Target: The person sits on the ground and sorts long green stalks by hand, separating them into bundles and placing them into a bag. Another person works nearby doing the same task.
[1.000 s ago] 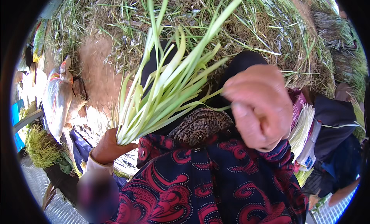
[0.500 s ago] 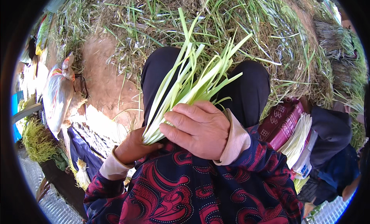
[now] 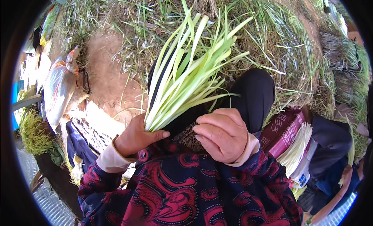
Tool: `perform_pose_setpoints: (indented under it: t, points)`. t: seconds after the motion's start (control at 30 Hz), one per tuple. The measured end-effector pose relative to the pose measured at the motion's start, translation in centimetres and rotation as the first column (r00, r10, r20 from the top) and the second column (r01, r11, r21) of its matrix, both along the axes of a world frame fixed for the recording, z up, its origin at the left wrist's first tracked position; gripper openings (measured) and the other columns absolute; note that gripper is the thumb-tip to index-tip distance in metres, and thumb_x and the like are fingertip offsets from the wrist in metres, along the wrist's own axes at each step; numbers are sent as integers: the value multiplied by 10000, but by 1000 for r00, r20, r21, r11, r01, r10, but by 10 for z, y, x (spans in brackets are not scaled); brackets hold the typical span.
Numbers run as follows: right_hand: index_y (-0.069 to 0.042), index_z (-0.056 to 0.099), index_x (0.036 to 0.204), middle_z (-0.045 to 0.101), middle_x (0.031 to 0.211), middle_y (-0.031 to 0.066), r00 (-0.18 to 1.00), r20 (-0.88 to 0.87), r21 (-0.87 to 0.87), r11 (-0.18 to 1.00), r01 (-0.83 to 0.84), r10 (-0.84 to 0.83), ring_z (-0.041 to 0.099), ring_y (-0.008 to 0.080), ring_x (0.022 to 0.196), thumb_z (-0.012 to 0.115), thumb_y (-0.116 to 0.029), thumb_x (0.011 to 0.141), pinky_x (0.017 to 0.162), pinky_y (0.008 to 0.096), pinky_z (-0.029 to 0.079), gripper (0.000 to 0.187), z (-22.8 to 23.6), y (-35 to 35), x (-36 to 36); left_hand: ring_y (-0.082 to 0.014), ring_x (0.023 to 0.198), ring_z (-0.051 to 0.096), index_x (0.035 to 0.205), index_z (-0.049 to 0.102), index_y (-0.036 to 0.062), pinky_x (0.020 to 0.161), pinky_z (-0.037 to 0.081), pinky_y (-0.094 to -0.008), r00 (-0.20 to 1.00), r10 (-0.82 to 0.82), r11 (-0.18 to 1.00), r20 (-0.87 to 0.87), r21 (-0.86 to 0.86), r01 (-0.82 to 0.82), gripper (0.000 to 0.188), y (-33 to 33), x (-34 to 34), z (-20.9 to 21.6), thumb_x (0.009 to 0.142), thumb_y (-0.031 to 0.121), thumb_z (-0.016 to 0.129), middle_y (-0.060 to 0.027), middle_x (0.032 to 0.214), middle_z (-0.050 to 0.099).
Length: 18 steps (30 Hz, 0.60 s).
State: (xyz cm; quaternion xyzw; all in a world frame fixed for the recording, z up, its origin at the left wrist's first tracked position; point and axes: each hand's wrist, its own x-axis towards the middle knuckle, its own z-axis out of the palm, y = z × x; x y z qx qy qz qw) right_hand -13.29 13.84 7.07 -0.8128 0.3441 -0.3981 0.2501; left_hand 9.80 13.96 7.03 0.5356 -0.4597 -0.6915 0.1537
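A bunch of pale green flat-leaved chives fans up and away from my left hand. That hand is closed around the white stem ends, its thumb laid across them. My right hand hovers to the right of the stems, apart from them. Its fingers are curled together and point left; the thumb and palm are hidden, so whatever they may hold cannot be made out. Below the leaves are my dark-trousered knees.
Loose grass and leaf litter covers the ground ahead. A tied plastic bag stands at left, above a small bundle of stems. At right, pale stems lie against a maroon package. Another person's arm shows at lower right.
My right hand has come off the chives and moved right and slightly down, with its fingers curling. My left hand keeps its grip, and the leaves stand spread more openly.
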Motion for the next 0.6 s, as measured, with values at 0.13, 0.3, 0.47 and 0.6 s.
perform_pose_setpoints:
  t: [0.13,0.3,0.47,0.6]
  points:
    - [-30,402,1123,531,938,94,814,562,799,355,-486,-149,506,195,866,625,-197,736,742,295,412,477,-28,16,11,-114,865,513,1081,450,-19,750,418,-265,996,-92,990,-6,-110,91,490,-22,-18,13,691,167,679,-72,957,569]
    - [-27,337,1196,445,1135,105,428,728,659,376,-651,-536,412,185,1065,668,-161,688,919,330,319,622,-30,-5,35,-372,845,528,1142,378,27,715,429,-374,903,-343,854,258,-314,415,713,-24,-49,5,600,356,705,-204,912,551]
    - [-38,474,936,538,802,77,243,712,624,435,-649,-658,516,210,843,560,-26,722,853,355,348,232,-15,-18,25,-351,833,540,1123,395,20,706,430,-365,856,-459,787,237,-338,516,682,-39,-54,12,597,318,710,-193,885,557]
    - [-63,454,913,496,738,54,75,819,463,578,-672,-569,484,189,769,535,-63,745,819,357,360,187,-9,-37,-5,-273,831,564,1064,454,34,703,431,-325,809,-534,753,244,-297,587,598,-48,-46,25,576,253,722,-147,877,569]
